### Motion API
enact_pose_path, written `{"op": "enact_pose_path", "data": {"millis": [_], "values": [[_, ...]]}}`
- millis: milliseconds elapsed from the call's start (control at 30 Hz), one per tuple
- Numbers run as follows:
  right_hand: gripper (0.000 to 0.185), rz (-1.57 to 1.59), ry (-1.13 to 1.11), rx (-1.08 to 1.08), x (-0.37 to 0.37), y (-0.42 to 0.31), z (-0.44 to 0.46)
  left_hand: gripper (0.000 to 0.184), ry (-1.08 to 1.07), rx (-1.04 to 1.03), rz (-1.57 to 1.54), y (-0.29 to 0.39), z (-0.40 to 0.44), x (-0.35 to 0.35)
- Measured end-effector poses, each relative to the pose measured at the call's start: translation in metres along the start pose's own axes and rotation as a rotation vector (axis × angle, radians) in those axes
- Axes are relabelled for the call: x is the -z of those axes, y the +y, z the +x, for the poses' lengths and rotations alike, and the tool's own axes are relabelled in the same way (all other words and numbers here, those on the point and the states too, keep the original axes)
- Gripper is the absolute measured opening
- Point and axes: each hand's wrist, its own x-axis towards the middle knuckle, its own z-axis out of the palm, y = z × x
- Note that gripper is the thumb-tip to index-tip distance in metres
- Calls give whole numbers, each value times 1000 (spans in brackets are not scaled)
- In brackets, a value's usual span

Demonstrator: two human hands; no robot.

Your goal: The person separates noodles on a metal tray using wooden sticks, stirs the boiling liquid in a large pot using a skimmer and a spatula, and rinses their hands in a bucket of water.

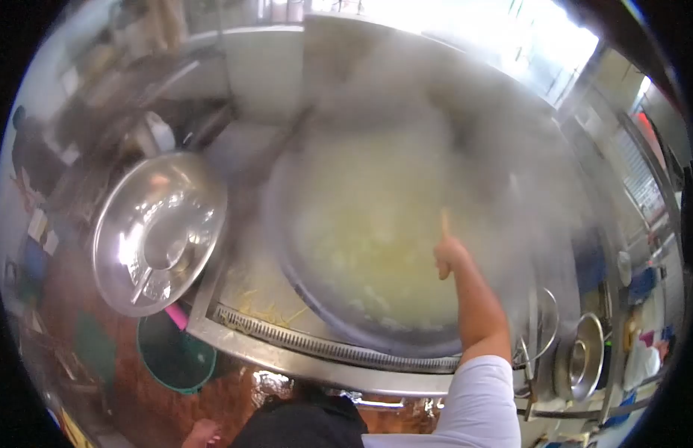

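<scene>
A wide round vat [339, 340] holds steaming, pale yellow-green liquid. Over its right side, my right hand [451, 255] is closed around a thin light-coloured stick [445, 220], which points away from me; steam blurs its far end. My left hand [203, 433] hangs low at the bottom edge, left of my dark clothing, partly cut off by the frame; its fingers look curled, but whether they hold anything does not show. A large shiny metal bowl [190, 261] with a ladle inside stands left of the vat.
Yellow strands [275, 310] lie on the metal counter beside a slotted drain [309, 342]. Below the bowl is a green bin [175, 358] with a pink handle [176, 316] above it. Another metal bowl [589, 358] stands at right. A person [36, 160] is at far left.
</scene>
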Motion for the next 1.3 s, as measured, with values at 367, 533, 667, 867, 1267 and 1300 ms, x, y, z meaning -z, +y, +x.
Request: {"op": "enact_pose_path", "data": {"millis": [367, 533, 667, 867, 1267, 1300], "values": [[12, 494, -173, 138, -87, -47, -130, 16, 21, -165, 29, 6, 33, 21], [9, 819, -334, 160, -131, -31, -227, 27, 11, -436, 441, 5, 38, 46], [23, 899, -313, 209, -170, -14, -311, 26, 47, -297, -54, -18, 3, 55], [38, 1091, -306, 194, -214, 21, -423, 24, -35, -24, -62, -130, 60, 66], [37, 942, 17, 192, -330, 73, -479, 32, -72, -334, 141, -63, 131, 55], [37, 887, 73, 219, -333, 69, -485, 31, -87, -394, 172, -59, 170, 50]]}}
